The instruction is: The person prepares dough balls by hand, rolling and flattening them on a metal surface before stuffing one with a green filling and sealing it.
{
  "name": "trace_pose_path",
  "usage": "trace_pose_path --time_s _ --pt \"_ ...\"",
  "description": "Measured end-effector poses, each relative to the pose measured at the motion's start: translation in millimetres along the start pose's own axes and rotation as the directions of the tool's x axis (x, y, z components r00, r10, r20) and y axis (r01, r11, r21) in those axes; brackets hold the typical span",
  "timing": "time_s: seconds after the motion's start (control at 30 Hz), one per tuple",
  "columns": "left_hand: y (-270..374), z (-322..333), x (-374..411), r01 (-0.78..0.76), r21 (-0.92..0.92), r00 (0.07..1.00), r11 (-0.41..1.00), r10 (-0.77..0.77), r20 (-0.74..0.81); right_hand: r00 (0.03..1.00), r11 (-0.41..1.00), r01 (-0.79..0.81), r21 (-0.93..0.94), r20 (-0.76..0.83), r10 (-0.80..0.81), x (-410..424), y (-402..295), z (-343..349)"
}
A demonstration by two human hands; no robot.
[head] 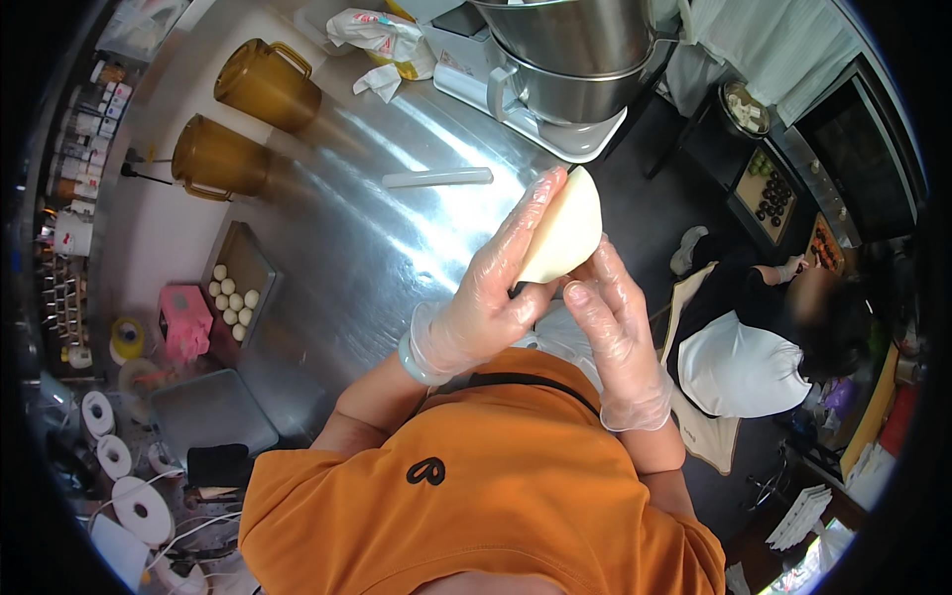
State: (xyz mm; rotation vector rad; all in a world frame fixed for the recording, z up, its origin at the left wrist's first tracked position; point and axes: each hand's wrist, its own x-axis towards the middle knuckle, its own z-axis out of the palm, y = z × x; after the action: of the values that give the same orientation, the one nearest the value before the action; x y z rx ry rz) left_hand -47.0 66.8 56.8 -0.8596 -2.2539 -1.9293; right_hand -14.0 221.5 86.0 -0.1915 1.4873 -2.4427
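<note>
A flat, pale round of dough [569,227] stands tilted between my hands, above the right edge of the steel table [349,245]. My left hand [498,286], in a clear plastic glove, holds it along its left side, fingers stretched up its face. At the lower right edge of the dough is my right hand [613,312], gloved the same way. Its fingertips reach partly behind the dough, and whether they pinch it is hidden. A whitish rolling pin [437,177] lies on the table beyond my left hand.
Several dough balls [235,301] sit in a tray [256,260] at left, beside a pink box [184,320]. Two amber pitchers [271,85] lie farther back. A stand mixer's steel bowl [573,82] occupies the back edge. Another person [744,364] works at right, near a tray of dark pieces [773,197].
</note>
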Motion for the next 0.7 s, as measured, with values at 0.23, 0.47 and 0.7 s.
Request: trace_pose_path --time_s 0.23,0.47,0.7 --pt "-11 14 -8 0.289 -0.775 0.888 0.562 -0.46 -0.003 0.976 0.974 -0.134 -0.185 -0.193 0.097 2 20 -17" --pt "2 20 -13 0.255 -0.926 0.807 0.278 -0.589 0.045 0.952 0.984 -0.031 -0.174 -0.304 -0.024 -2 28 -15" --pt "22 20 -16 0.279 -0.896 0.803 0.344 -0.595 0.022 0.951 0.99 0.045 -0.133 -0.298 -0.083 -5 19 -13"
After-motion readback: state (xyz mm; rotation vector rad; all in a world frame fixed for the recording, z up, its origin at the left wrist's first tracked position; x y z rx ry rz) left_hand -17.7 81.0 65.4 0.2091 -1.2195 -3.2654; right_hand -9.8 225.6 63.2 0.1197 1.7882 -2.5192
